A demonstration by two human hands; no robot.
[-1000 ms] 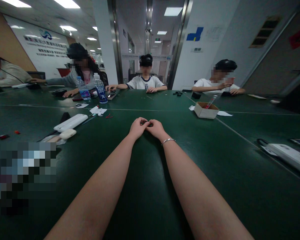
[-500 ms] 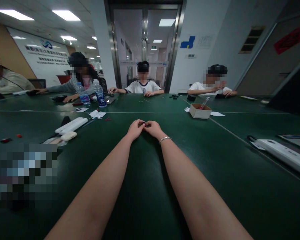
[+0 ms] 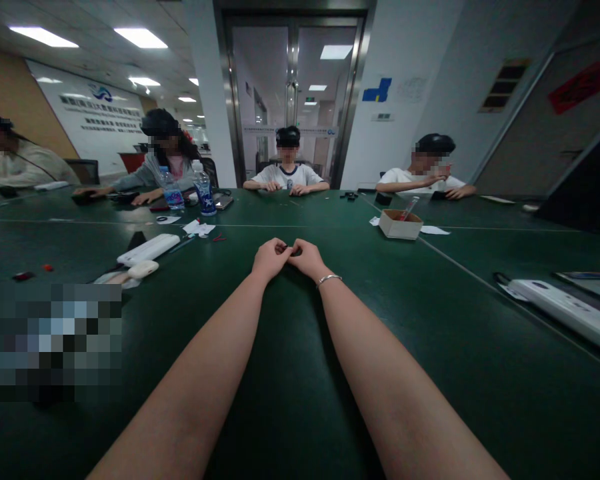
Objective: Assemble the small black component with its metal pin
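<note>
Both my hands meet over the dark green table [image 3: 290, 347], fingertips together in front of me. My left hand [image 3: 271, 257] is closed in a pinch, thumb toward the other hand. My right hand [image 3: 306, 257] pinches against it from the other side, with a silver bracelet [image 3: 329, 280] on that wrist. A tiny dark thing seems to show between the fingertips, too small to name and mostly hidden by the fingers.
On the left lie a white power strip [image 3: 149, 250], paper scraps [image 3: 199, 229] and two bottles [image 3: 205, 190]. A small open box [image 3: 400, 225] stands right of my hands. Another white power strip [image 3: 570, 310] lies far right. Several people sit around the table, one person [image 3: 287, 175] opposite.
The view has shifted slightly. My hands stay together, with only small finger movement. The person opposite has drawn one arm inward, both hands now close together at the table edge.
</note>
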